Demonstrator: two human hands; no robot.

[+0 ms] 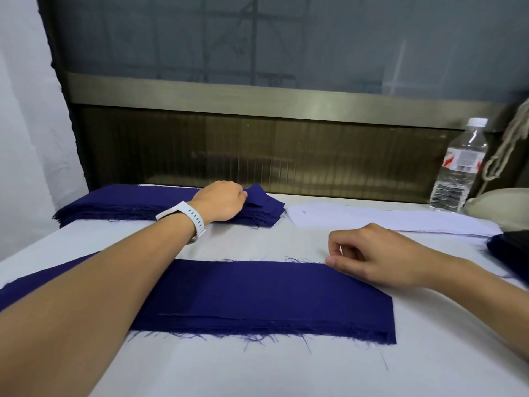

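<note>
A stack of dark blue cloth pieces (123,204) with frayed edges lies at the back left of the white table (257,368). My left hand (220,200), a white watch on its wrist, reaches onto the stack's right end and pinches the lifted corner of the top piece (259,193). A long folded blue cloth strip (272,296) lies flat in front of me, partly under my left forearm. My right hand (380,256) rests at the strip's far right corner, fingers loosely curled, fingertips touching the cloth's edge.
White sheets (386,219) lie at the back right. A clear plastic water bottle (458,167) stands by the dark wall panel. A beige object (503,204) and cord are at the far right, with more blue cloth (506,253) at the right edge.
</note>
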